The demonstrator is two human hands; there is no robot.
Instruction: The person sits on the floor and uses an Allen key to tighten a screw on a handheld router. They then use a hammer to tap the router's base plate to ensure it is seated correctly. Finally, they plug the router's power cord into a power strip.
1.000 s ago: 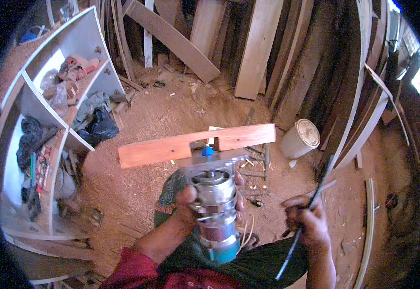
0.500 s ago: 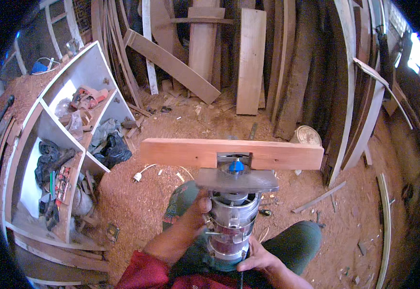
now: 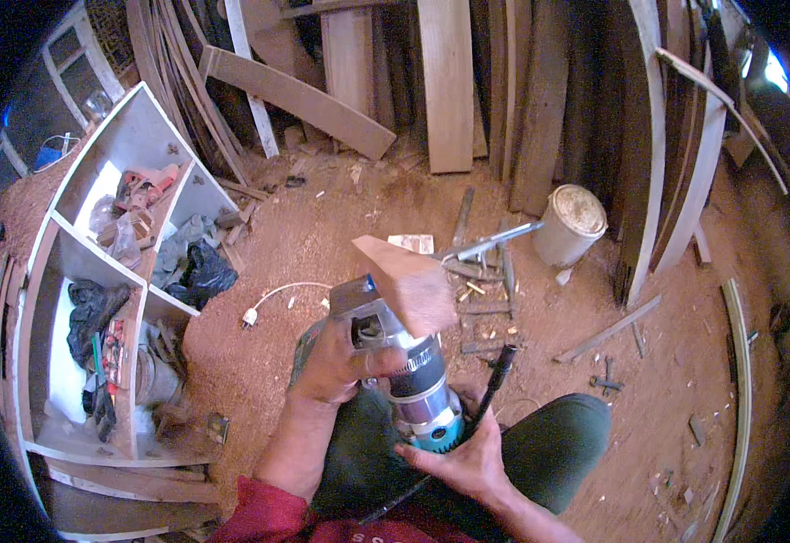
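Nearest, the person's legs point(image 3: 540, 457) in dark green trousers lie bent under the work. Over them the two hands hold the router point(image 3: 426, 394), tilted, its teal end toward the body and its metal base plate point(image 3: 351, 297) away from it. The right hand point(image 3: 463, 460) is closed round the teal end, thumb on the near side, and a black cord point(image 3: 496, 376) runs through or against that hand; which, I cannot tell. The left hand point(image 3: 333, 366) grips the other end by the plate, fingers bent across the barrel. A wood piece point(image 3: 404, 281) sits at the plate, one end toward the viewer and blurred.

Beyond, on the sawdust-strewn floor point(image 3: 277, 235), a white plug point(image 3: 250, 317) lies to the left, and a wood strip point(image 3: 608, 330) to the right. Farther off stands a dusty white bucket point(image 3: 560, 237). At left, a white shelf unit point(image 3: 155, 136) holds a black bag point(image 3: 206, 271) and clutter. Farthest, boards point(image 3: 446, 86) lean upright, with one slanting board point(image 3: 300, 104) left of them.
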